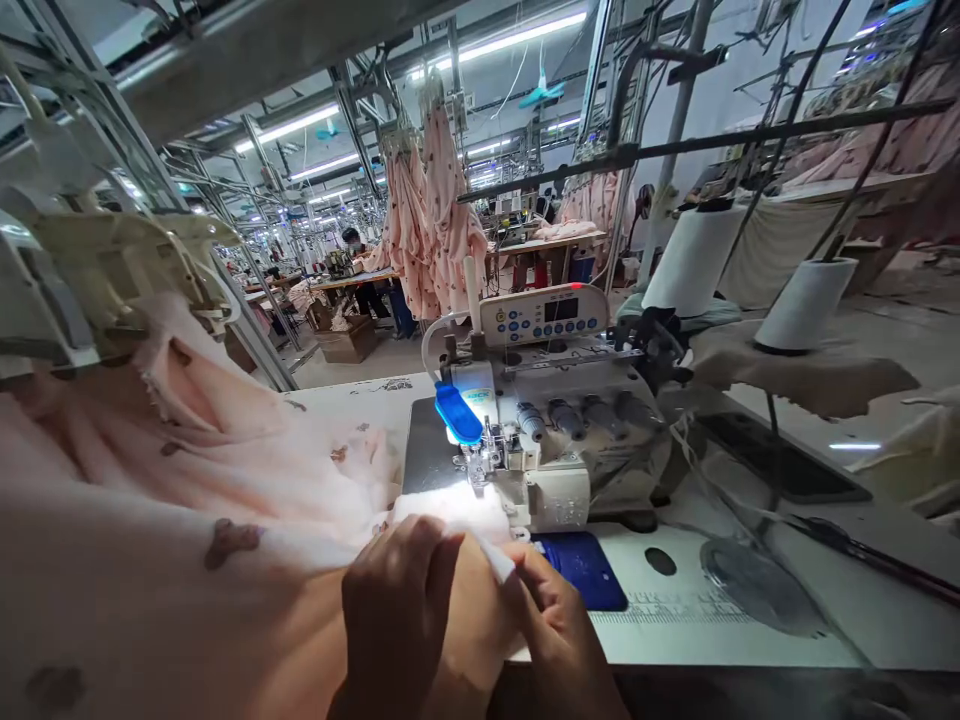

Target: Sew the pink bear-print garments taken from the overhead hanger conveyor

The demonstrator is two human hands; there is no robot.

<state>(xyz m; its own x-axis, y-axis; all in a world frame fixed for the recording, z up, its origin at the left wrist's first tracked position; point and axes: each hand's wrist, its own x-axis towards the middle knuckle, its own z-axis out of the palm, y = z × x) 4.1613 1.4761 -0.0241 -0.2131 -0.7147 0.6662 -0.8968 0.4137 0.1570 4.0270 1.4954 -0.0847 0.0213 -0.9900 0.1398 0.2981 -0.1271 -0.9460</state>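
Observation:
A pale pink fabric (285,480) with brown printed figures spreads over the left of the sewing table and up to the machine. My left hand (401,600) is closed on this fabric just in front of the overlock sewing machine (585,430). Beside it, my right hand (559,625) pinches the fabric's pale edge between thumb and fingers. Bright lamp light falls on the cloth by the presser foot (484,460). A blue guard (459,412) sits above the needle area. The left fingertips are partly hidden.
Two white thread cones (694,255) (806,305) stand at the right behind the machine. A dark blue flat object (581,570) lies on the white tabletop (720,620). Pink garments (435,220) hang beyond, and a person (352,245) sits farther back. Metal frames rise at the left.

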